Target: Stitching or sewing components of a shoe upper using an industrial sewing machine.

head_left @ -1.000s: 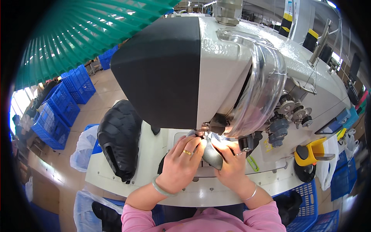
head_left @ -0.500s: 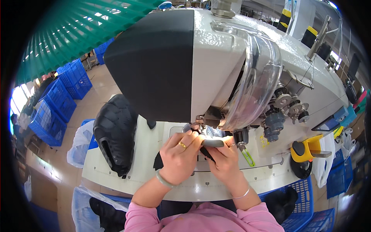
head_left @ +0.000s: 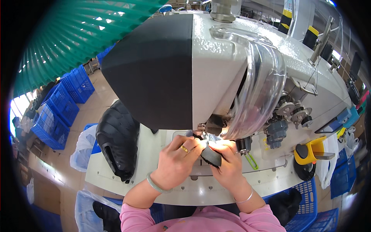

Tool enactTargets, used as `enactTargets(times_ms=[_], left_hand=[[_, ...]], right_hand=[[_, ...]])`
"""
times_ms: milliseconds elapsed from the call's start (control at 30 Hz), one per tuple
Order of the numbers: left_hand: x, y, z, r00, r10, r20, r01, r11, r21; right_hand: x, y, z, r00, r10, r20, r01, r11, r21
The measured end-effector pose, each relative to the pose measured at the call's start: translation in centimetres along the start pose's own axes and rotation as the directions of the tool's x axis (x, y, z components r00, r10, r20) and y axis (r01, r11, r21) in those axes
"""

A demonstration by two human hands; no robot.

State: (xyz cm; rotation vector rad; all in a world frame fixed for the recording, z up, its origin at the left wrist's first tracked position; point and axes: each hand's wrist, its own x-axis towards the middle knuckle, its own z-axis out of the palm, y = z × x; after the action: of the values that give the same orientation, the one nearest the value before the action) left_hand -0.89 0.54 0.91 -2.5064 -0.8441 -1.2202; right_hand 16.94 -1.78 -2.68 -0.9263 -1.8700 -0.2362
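Just beyond the pink sleeves (head_left: 138, 217), pinching a grey-and-black fabric piece (head_left: 212, 155) between curled, nearly closed fingers of left hand (head_left: 176, 157) and right hand (head_left: 227, 163); holding it at the presser foot (head_left: 202, 128) of a black-and-white sewing machine (head_left: 154, 73); farther left, showing blue crates (head_left: 78, 84) on the floor (head_left: 103, 91).

Between the left grip (head_left: 176, 163) and right grip (head_left: 228, 167), we see only part of the grey fabric piece (head_left: 211, 155); both grips and the sewing machine (head_left: 154, 69) hide the rest. Just beyond them, the metal fittings (head_left: 201, 127) are too small to tell. Up-left of the grips, the upper edge cuts the green shade (head_left: 73, 50); below, the lower cuts the pink sleeves (head_left: 136, 216).
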Motion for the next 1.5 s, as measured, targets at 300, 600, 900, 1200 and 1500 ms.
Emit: enactTargets(times_ms=[300, 600, 900, 1200, 1500], left_hand=[[0.3, 0.0, -0.3, 0.999, 0.008, 0.033, -0.007, 1.000, -0.017], [1.0, -0.8, 0.8, 0.962, -0.257, -0.094, 0.227, 0.942, -0.247], [1.0, 1.5, 2.1, 0.964, -0.200, -0.175, 0.204, 0.979, 0.008], [-0.4, 0.4, -0.2, 0.999, 0.004, 0.054, -0.005, 1.000, 0.012], [-0.2, 0.1, -0.5, 0.993, 0.025, 0.114, -0.022, 0.999, -0.026]], right_hand=[[0.5, -0.3, 0.1, 1.000, 0.004, -0.019, -0.005, 1.000, -0.022], [1.9, -1.0, -0.3, 0.993, 0.069, 0.093, -0.064, 0.996, -0.055], [0.9, 0.4, -0.2, 0.989, 0.047, 0.138, -0.056, 0.996, 0.064], [-1.7, 0.3, -1.3, 0.971, 0.129, 0.202, -0.117, 0.991, -0.069], [-1.0, -0.1, -1.0, 0.987, 0.116, 0.115, -0.103, 0.988, -0.116]])
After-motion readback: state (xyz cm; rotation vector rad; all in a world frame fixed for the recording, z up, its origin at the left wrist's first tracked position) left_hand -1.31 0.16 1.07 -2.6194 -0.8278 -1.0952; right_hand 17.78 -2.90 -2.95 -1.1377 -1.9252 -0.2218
